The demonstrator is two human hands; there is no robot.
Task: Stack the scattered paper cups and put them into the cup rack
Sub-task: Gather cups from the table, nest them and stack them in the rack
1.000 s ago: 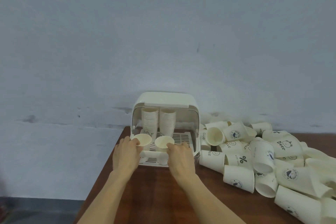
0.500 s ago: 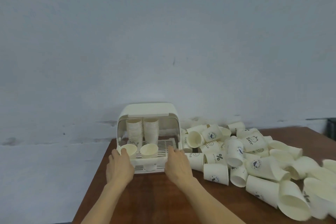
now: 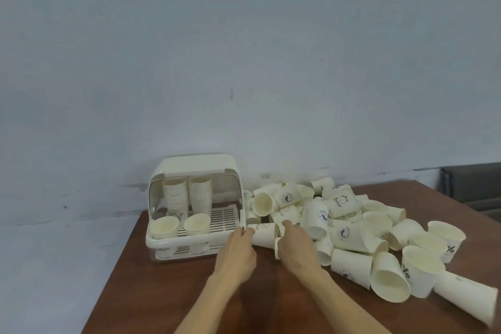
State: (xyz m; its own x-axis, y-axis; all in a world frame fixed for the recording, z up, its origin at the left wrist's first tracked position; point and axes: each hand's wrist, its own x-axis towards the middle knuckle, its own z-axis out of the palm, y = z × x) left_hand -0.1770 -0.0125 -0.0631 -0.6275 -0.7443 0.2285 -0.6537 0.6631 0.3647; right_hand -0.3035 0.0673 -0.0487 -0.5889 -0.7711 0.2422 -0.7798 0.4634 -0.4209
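Both hands reach the pile's near edge beside cup rack (image 3: pixel 193 214), left hand (image 3: pixel 238 252) fingertips touching tipped paper cup (image 3: pixel 263 234), right hand (image 3: pixel 294 245) grasp unclear; cups probably light, crushable, best held mid-wall.

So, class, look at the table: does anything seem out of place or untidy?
Yes. A heap of paper cups lies tipped on its sides across the table, right of the cup rack, where cups stand neatly. Both hands, left and right, reach into the heap.
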